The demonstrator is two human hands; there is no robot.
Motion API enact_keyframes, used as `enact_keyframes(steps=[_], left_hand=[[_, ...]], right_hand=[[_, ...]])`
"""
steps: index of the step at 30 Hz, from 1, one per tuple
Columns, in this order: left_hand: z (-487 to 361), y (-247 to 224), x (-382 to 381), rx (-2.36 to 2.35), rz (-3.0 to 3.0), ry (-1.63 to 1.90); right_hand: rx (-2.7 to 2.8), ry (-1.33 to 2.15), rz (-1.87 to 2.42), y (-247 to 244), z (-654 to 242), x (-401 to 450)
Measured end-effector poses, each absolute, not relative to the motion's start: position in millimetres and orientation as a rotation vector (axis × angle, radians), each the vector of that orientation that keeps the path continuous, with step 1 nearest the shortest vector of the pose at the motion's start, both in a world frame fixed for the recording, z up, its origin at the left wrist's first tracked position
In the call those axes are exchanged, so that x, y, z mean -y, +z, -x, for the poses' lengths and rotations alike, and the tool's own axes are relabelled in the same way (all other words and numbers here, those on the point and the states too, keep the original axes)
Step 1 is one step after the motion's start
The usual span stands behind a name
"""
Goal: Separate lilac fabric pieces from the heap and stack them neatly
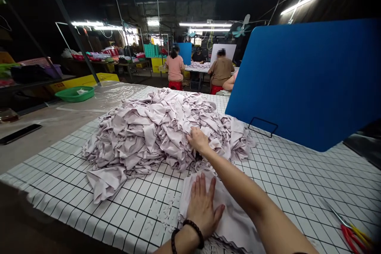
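A large heap of pale lilac fabric pieces [143,127] covers the middle of a table with a black-and-white grid cloth. My left hand [204,206], with dark beaded bracelets at the wrist, lies flat with spread fingers on a neat stack of the same fabric [235,226] at the near edge. Reaching over beyond it, my right hand [198,139] touches the front right side of the heap, its fingers curled against the cloth; whether they pinch a piece is hidden.
A blue board [303,83] stands at the right by a black wire stand [263,126]. Scissors with red and yellow handles [353,234] lie at the lower right. Left are a phone [20,134] and a green basin [76,93]. Several people sit at a farther table.
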State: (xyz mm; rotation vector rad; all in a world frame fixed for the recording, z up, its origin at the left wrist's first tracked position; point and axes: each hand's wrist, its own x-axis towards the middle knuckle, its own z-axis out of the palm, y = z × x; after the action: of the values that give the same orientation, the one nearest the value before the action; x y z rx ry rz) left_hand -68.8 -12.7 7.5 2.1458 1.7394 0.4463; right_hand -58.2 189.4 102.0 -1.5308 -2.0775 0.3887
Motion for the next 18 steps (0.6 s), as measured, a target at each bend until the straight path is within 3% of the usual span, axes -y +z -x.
enact_keyframes(steps=[4,9,18], left_hand=[[72.0,12.2,15.3,-1.692,-2.115,0.460],[75.6,21.8,13.4,-1.672,-2.064,0.613],[86.4,53.6,-38.6,-1.759,-2.012,1.083]], right_hand=[[2.057,0.615,1.472,129.9,47.2,-223.2],[1.944,1.002,1.221,154.9,-29.3,-243.3],[1.192,1.252,1.062,145.5,-176.4,-218.7]])
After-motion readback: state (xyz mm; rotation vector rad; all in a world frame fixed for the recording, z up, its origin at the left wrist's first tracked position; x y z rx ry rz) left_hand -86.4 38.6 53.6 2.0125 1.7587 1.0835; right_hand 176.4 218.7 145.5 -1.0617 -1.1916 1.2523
